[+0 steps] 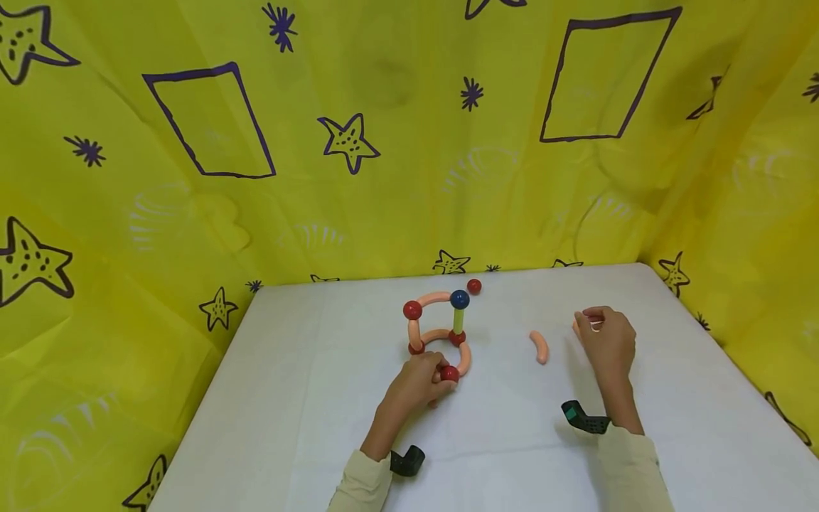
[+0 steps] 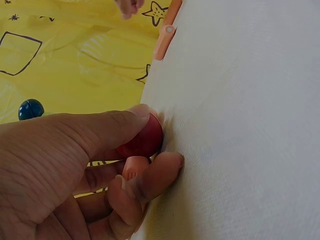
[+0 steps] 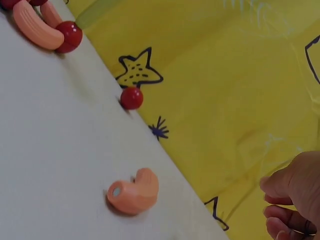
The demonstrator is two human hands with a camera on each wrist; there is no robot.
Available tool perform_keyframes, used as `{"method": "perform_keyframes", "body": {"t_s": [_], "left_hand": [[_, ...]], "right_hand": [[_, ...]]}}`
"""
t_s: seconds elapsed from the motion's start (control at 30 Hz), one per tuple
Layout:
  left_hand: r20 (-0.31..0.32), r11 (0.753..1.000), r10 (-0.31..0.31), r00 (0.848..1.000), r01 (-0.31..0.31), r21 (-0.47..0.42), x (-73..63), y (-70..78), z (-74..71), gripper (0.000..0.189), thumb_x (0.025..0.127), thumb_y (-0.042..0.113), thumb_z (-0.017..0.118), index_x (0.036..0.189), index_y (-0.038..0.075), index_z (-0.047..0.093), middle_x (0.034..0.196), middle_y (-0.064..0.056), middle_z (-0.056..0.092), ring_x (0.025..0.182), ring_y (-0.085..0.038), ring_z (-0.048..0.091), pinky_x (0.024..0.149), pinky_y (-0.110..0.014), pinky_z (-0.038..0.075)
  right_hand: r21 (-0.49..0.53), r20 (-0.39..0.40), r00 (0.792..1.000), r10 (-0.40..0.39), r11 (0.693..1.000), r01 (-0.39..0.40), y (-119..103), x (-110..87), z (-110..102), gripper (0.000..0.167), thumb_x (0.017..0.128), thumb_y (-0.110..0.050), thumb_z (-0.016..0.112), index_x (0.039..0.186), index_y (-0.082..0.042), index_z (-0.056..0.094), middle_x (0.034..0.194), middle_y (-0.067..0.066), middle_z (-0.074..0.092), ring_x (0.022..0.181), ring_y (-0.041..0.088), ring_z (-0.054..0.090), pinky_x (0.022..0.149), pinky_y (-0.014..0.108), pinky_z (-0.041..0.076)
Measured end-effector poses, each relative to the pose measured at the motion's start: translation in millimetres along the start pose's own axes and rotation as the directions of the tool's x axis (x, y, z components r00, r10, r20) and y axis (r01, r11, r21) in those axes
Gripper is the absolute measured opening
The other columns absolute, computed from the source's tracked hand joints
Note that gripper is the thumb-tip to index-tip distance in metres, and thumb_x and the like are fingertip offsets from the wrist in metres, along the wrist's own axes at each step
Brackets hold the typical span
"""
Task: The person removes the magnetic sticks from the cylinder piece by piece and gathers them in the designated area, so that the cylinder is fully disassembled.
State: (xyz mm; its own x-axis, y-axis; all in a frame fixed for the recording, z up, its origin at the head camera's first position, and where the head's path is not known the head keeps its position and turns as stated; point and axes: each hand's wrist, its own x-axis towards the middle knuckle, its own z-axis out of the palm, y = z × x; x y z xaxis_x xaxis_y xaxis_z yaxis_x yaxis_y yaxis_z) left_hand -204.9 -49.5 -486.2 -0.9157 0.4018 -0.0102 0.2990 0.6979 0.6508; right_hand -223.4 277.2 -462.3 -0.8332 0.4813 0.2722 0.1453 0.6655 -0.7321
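Note:
My left hand (image 1: 419, 384) pinches a red ball (image 2: 146, 137) low over the white table, thumb across its top. A peach curved magnetic stick (image 2: 134, 166) emerges beside that ball, between the fingers. This corner belongs to a small frame of peach curved sticks, more red balls (image 1: 412, 310), a blue ball (image 1: 459, 299) and an upright yellow-green stick (image 1: 458, 322). My right hand (image 1: 608, 341) hovers above the table's right side with loosely bent fingers, and nothing shows in its grasp. Below and left of it lies a loose peach curved stick (image 1: 539, 347); another (image 1: 576, 328) peeks out beside its fingertips.
A single red ball (image 1: 474, 286) rests at the table's back edge, behind the frame. Yellow patterned cloth (image 1: 397, 206) hangs behind and at both sides of the white table (image 1: 307, 412). Each wrist carries a black camera mount (image 1: 585, 418).

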Motion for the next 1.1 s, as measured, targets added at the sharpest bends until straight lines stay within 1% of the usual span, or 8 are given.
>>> {"method": "perform_keyframes", "body": {"t_s": [0.2,0.3,0.4,0.5,0.63,0.77,0.9,1.1], "left_hand": [[0.002,1.000,-0.009,1.000,0.009,0.008,0.7,1.3,-1.0,0.027,0.086,0.027,0.076,0.103,0.009,0.066,0.068,0.003,0.051,0.045,-0.007,0.049,0.049,-0.019,0.039],[-0.001,1.000,-0.006,1.000,0.006,0.013,1.2,1.2,-1.3,0.027,0.086,0.027,0.076,0.104,0.009,0.066,0.068,0.003,0.051,0.045,-0.006,0.048,0.050,-0.019,0.039],[0.001,1.000,-0.002,1.000,0.002,0.022,0.9,1.8,-1.6,0.029,0.086,0.028,0.076,0.105,0.009,0.066,0.072,0.003,0.053,0.046,-0.006,0.049,0.050,-0.019,0.040],[-0.003,0.998,0.011,1.000,-0.011,0.055,-0.1,3.2,-1.9,0.031,0.086,0.030,0.076,0.106,0.008,0.067,0.077,0.003,0.053,0.050,-0.005,0.048,0.050,-0.018,0.039],[-0.023,0.995,0.028,0.999,-0.025,0.092,-1.4,4.9,-2.3,0.030,0.086,0.032,0.076,0.104,0.009,0.068,0.073,0.005,0.053,0.056,-0.004,0.047,0.051,-0.017,0.038],[-0.040,0.992,0.032,0.999,-0.027,0.121,-1.5,7.9,-3.1,0.027,0.086,0.031,0.075,0.098,0.009,0.068,0.064,0.006,0.050,0.053,-0.004,0.045,0.048,-0.017,0.034],[-0.050,0.983,0.046,0.998,-0.036,0.181,-1.3,11.1,-4.0,0.025,0.087,0.030,0.075,0.092,0.008,0.066,0.062,0.005,0.046,0.048,-0.004,0.041,0.045,-0.018,0.030],[-0.063,0.960,0.057,0.996,-0.037,0.278,-3.4,15.8,-5.6,0.029,0.087,0.033,0.074,0.088,0.006,0.066,0.062,0.003,0.043,0.048,-0.006,0.039,0.045,-0.018,0.028]], "right_hand": [[0.089,-0.027,0.983,-0.184,0.979,0.186,-28,-7.2,13,0.023,0.095,-0.019,0.063,0.101,0.003,0.069,0.091,0.019,0.064,0.085,0.030,0.059,0.066,0.025,0.039],[0.126,0.022,0.960,-0.279,0.953,0.274,-40,-13.0,24,0.019,0.094,-0.015,0.064,0.100,0.002,0.068,0.090,0.018,0.065,0.084,0.029,0.059,0.067,0.026,0.041],[0.147,0.114,0.931,-0.348,0.932,0.330,-51,-20.6,36,0.017,0.094,-0.014,0.064,0.099,0.002,0.067,0.090,0.017,0.065,0.084,0.029,0.060,0.072,0.033,0.046],[0.151,0.253,0.896,-0.366,0.929,0.337,-58,-28.3,49,0.018,0.094,-0.014,0.064,0.103,0.002,0.066,0.094,0.017,0.065,0.087,0.029,0.061,0.076,0.041,0.051],[0.152,0.454,0.827,-0.331,0.944,0.294,-65,-36.1,66,0.028,0.094,-0.017,0.064,0.114,0.003,0.063,0.102,0.018,0.064,0.094,0.031,0.063,0.083,0.045,0.053],[0.157,0.573,0.766,-0.291,0.957,0.246,-66,-42.1,81,0.037,0.094,-0.019,0.064,0.123,0.003,0.059,0.112,0.020,0.063,0.102,0.032,0.062,0.086,0.045,0.054],[0.193,0.600,0.742,-0.298,0.955,0.227,-64,-47.1,92,0.039,0.092,-0.016,0.066,0.124,0.004,0.058,0.115,0.021,0.062,0.103,0.033,0.063,0.088,0.045,0.053],[0.222,0.597,0.742,-0.304,0.952,0.212,-63,-50.8,102,0.039,0.092,-0.019,0.068,0.123,0.001,0.060,0.119,0.019,0.065,0.105,0.032,0.064,0.088,0.044,0.053]]}}
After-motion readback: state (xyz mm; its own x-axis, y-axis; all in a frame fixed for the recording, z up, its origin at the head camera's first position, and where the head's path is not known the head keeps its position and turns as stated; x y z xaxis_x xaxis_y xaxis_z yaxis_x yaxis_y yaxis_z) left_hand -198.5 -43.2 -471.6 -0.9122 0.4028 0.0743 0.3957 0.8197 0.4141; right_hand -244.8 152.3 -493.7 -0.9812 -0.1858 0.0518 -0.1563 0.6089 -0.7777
